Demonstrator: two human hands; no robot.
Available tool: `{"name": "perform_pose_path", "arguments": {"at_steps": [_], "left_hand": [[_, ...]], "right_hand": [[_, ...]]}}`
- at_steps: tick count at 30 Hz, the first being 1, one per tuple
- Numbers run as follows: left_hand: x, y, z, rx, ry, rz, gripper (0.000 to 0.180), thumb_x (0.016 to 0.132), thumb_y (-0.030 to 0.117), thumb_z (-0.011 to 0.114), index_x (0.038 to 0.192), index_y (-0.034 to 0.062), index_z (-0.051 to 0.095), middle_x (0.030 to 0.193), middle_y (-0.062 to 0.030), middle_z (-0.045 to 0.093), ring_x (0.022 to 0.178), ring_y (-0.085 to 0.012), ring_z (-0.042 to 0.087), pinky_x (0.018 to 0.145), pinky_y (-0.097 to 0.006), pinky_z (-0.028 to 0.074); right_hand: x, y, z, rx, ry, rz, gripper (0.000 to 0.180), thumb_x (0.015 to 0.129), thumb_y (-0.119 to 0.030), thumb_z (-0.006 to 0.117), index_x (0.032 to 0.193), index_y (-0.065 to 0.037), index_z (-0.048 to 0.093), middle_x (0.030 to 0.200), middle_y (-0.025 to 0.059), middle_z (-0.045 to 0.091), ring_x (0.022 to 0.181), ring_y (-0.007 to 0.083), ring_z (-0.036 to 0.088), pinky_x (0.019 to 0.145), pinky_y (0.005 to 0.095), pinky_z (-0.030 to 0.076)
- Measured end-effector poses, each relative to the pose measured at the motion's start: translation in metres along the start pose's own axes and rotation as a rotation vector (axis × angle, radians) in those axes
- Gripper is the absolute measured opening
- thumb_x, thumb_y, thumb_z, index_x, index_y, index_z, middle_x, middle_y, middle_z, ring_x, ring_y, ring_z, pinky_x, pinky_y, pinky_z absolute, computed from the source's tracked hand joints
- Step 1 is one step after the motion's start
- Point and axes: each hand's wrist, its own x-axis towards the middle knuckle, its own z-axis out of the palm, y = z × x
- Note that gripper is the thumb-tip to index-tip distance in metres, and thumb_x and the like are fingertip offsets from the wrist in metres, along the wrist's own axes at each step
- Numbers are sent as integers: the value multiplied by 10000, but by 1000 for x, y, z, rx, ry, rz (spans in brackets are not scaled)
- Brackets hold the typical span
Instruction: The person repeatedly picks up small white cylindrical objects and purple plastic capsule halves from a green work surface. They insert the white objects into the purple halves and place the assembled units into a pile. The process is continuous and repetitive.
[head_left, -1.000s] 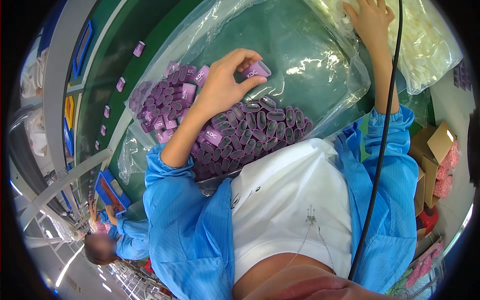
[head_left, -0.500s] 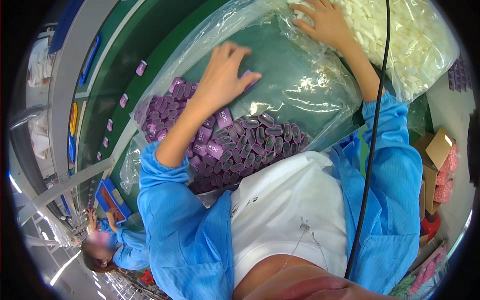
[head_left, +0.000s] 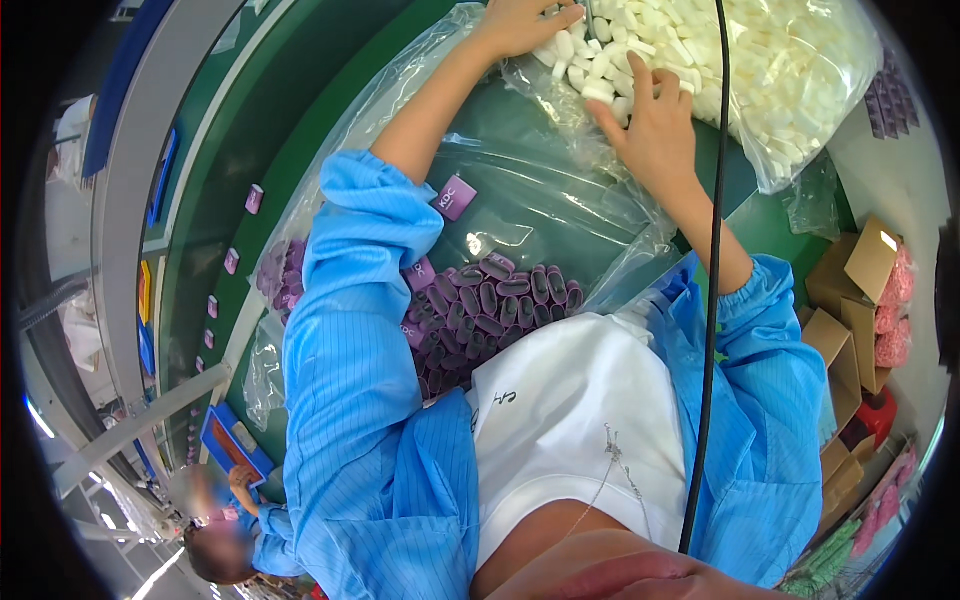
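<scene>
By one bag (head_left: 772, 178) of countless white pieces (head_left: 685, 30), right grip (head_left: 660, 138) spreads wide, left grip (head_left: 518, 26) I cannot tell

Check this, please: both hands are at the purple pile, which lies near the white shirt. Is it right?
Not quite: the head view shows the left hand and the right hand at the white pieces, not at the purple pile. That pile does lie near the white shirt.
</scene>
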Motion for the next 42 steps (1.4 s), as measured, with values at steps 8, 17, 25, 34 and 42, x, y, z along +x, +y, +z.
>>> {"name": "perform_pose_path", "arguments": {"at_steps": [8, 17, 25, 34, 42], "left_hand": [[-23, 41, 34, 161, 137, 141, 380, 991, 358, 521, 1251, 112, 648, 1185, -160, 647, 1184, -361, 529, 976, -509, 408], [-94, 90, 3, -321, 358, 16, 419, 973, 419, 606, 1092, 21, 659, 1046, -130, 654, 960, -260, 639, 854, -339, 484], [-170, 87, 4, -246, 242, 6, 495, 1010, 386, 549, 1368, 46, 527, 1393, -177, 537, 1380, -314, 437, 1127, -418, 339], [-205, 98, -68, -165, 310, -143, 375, 1015, 280, 562, 1320, 66, 603, 1326, -120, 594, 1230, -261, 560, 1042, -361, 422], [-284, 112, -43, 13, 161, -505, 412, 846, 254, 792, 1178, 43, 669, 1095, -99, 638, 886, -222, 614, 805, -328, 519]], "right_hand": [[9, -9, 36, 104, 48, 40, 774, 753, -509, 774, 1392, -146, 532, 1297, 251, 490, 1046, 408, 443, 834, 531, 390], [9, -9, 16, 762, -33, -216, 601, 730, -206, 795, 1275, -63, 585, 1335, 226, 493, 1173, 418, 525, 966, 476, 470], [7, -12, -6, 643, -210, -665, 572, 785, -348, 772, 1281, -112, 609, 1464, 155, 478, 1191, 382, 514, 1005, 475, 422], [29, 2, -36, 495, -251, -479, 608, 891, -472, 678, 1427, -216, 546, 1488, 102, 474, 1323, 344, 444, 1087, 494, 328], [17, -41, -55, 707, -298, -226, 178, 915, -134, 672, 1071, -50, 683, 1036, 108, 660, 926, 320, 654, 783, 397, 524]]}}
